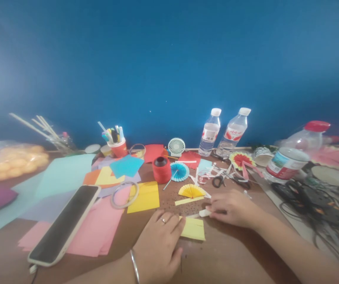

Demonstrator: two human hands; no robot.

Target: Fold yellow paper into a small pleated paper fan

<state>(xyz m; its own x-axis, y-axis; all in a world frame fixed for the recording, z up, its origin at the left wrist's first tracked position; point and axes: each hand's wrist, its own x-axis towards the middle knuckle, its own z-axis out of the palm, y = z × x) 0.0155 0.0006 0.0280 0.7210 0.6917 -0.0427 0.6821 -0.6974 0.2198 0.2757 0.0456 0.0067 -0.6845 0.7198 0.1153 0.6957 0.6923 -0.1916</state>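
Observation:
My left hand (160, 243) lies palm down with its fingers stretched out over a pale yellow sheet of paper (194, 228), covering the sheet's left part. My right hand (235, 209) is closed in a pinch on a small white tool (205, 213). A thin light strip runs left from this tool along the sheet's far edge; its kind is too blurred to tell. Just beyond the hands are a folded yellow paper fan (191, 191) and a narrow yellow paper strip (189, 201). Black-handled scissors (218, 181) lie farther back, among paper scraps.
To the left are a phone (64, 225), pink paper (98, 228), a tape roll (125, 194) and yellow paper (144, 197). A red thread spool (161, 171) and blue paper rosette (179, 172) stand behind. Bottles (210, 132) line the back; cables (301, 197) lie right.

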